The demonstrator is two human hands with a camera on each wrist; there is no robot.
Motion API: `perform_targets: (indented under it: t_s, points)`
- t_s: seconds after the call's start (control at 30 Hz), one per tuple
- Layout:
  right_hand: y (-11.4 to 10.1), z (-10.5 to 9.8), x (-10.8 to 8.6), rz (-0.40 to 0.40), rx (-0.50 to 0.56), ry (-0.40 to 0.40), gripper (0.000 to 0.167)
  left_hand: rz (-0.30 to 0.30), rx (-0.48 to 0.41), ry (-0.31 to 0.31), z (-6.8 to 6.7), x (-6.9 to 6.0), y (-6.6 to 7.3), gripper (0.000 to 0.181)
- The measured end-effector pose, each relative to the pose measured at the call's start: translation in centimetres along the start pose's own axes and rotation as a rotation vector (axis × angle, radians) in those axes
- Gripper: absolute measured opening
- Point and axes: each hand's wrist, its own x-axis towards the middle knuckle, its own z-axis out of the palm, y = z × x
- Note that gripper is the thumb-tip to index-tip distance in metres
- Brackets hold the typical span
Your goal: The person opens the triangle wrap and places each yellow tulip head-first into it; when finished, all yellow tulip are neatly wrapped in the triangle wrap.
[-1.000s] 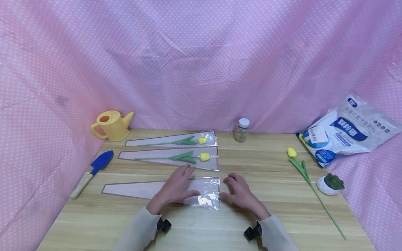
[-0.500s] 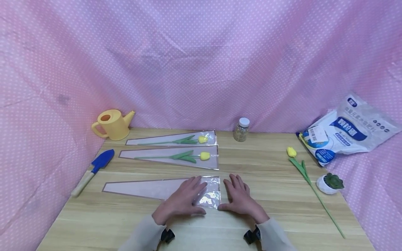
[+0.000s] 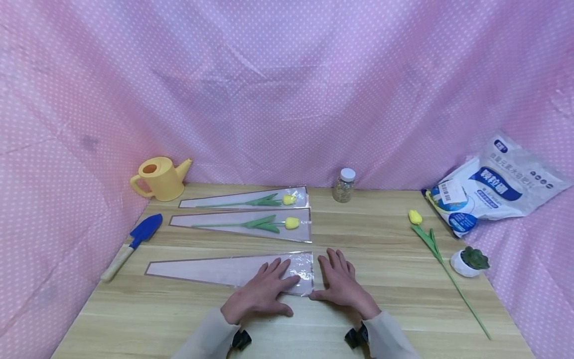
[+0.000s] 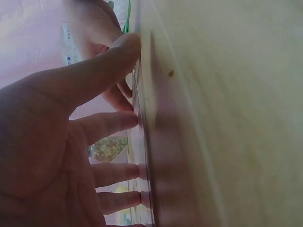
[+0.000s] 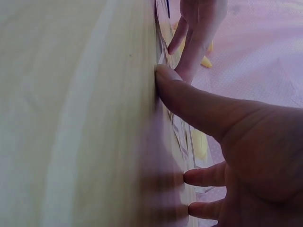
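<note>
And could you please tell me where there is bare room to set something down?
Bare tabletop lies between the right hand and the loose tulip, reaching back to the jar. Crowded: centre-left, where the left hand overlaps the nearest sleeve, with two tulip sleeves close together beyond.

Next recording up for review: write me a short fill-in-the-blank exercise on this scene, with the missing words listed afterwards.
1. The left hand touches the nearest tapered clear plastic sleeve, whose wide end faces the person's ____.
2. In all, the head view shows ____ yellow tulips with green stems.
3. The pale-handled trowel has a ____ blade.
4. The clear round jar has a ____ lid.

Missing words: right; three; blue; white.
</note>
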Motion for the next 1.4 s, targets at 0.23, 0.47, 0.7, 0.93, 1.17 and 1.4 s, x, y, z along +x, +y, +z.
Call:
perform_targets:
  t_s: [0.23,0.47,0.7,0.93,1.17,1.4]
  points:
    - [-0.4,0.0,0.2,0.012,-0.019,0.033,0.094,-0.002,0.005,-0.018,0.1,0.0,0.1,0.077]
    - [-1.3,0.2,0.7,0.045,-0.042,0.115,0.083,0.004,0.033,-0.011,0.3,-0.1,0.1,0.078]
    - [-2.1,0.3,0.9,0.074,-0.064,0.171,0.075,0.004,0.053,-0.018,0.3,-0.1,0.2,0.079]
    - [-2.5,-0.2,1.2,0.085,-0.069,0.155,0.071,0.001,0.059,-0.012,0.3,0.0,0.2,0.082]
    - [-1.8,-2.0,0.9,0.022,0.057,0.057,0.064,0.008,0.061,-0.009,0.2,0.1,0.1,0.080]
    - [-1.1,-1.8,0.8,-0.014,0.037,0.039,0.085,-0.010,0.059,-0.013,0.2,0.1,0.2,0.080]
